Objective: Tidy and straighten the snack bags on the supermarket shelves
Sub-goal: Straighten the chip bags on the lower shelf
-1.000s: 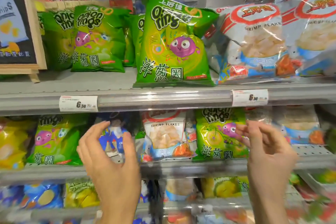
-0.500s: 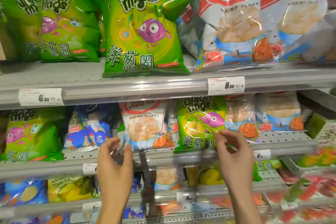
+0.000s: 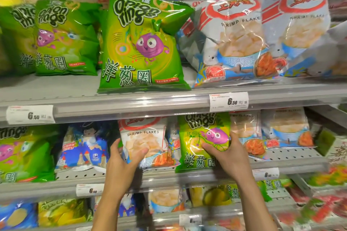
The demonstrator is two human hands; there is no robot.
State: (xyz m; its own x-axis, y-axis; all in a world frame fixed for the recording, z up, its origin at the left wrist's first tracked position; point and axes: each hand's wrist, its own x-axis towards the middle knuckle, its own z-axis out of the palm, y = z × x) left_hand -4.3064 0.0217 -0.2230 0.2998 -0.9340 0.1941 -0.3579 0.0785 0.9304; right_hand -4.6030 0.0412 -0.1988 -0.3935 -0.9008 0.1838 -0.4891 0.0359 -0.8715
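Supermarket shelves point(image 3: 131, 105) are stocked with glossy snack bags. On the middle shelf, a white shrimp flakes bag point(image 3: 148, 142), red-ringed at the top with pale chips pictured, is gripped at its lower left by the left hand point(image 3: 122, 165). Just beside it, a green onion rings bag point(image 3: 202, 140) with a purple cartoon onion is clasped by the right hand point(image 3: 229, 157), fingers curled on its front.
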